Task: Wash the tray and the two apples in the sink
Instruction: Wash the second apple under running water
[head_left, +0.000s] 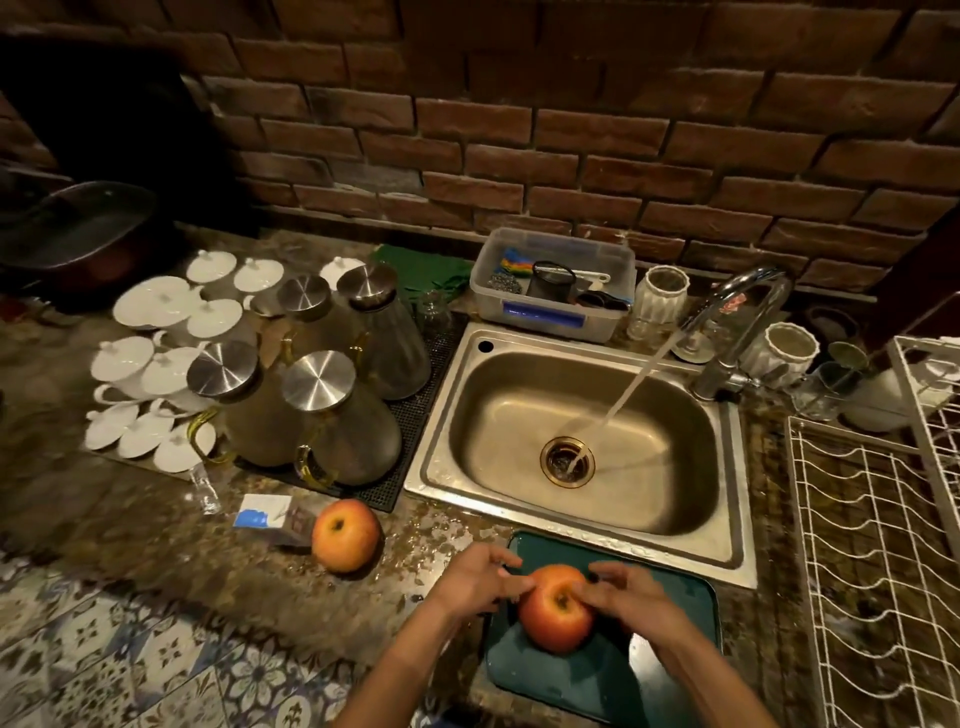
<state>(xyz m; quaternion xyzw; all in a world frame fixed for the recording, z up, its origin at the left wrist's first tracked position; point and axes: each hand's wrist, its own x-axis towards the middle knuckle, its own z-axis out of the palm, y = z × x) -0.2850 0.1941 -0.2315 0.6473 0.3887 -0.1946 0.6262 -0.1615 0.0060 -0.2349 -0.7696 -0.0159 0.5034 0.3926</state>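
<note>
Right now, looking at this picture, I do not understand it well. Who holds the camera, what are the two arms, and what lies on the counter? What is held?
There is no machine here. A person wears one camera on the head, so it looks forward and down at that person's own two bare hands.

The left hand and the right hand hold one apple between their fingers, above a dark green tray that lies on the counter just in front of the sink. Whether the apple rests on the tray I cannot tell.

The tap is running, and its water falls onto the drain. A second apple sits on the counter to the left, untouched. Further left stand glass jugs with metal lids and white lidded cups. A white wire rack is on the right.
</note>
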